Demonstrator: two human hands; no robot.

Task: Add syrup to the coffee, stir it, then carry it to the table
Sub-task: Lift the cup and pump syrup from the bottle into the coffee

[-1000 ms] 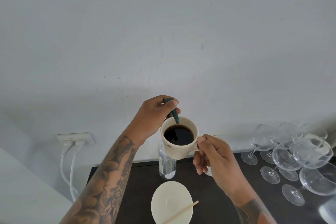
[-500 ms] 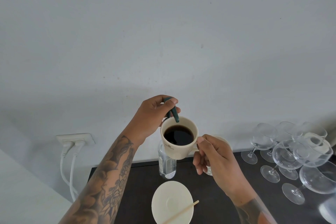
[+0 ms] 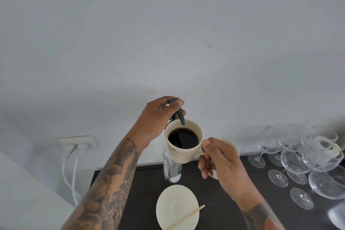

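One cream cup (image 3: 183,144) holds dark coffee; its small logo is unreadable. Right hand (image 3: 222,162) pinches the handle, left hand (image 3: 158,117) grips a green spout (image 3: 180,115).

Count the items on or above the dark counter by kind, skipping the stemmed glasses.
Cream cups: 2, the coffee cup and a part-hidden cup
Saucer: 1
Wooden stirrer: 1
Clear bottle: 1
Green packet: 1
Total: 6

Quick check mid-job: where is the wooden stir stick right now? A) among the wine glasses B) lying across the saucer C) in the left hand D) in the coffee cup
B: the wooden stir stick lies across the saucer on the dark counter, untouched, while the right hand holds the coffee cup above it.
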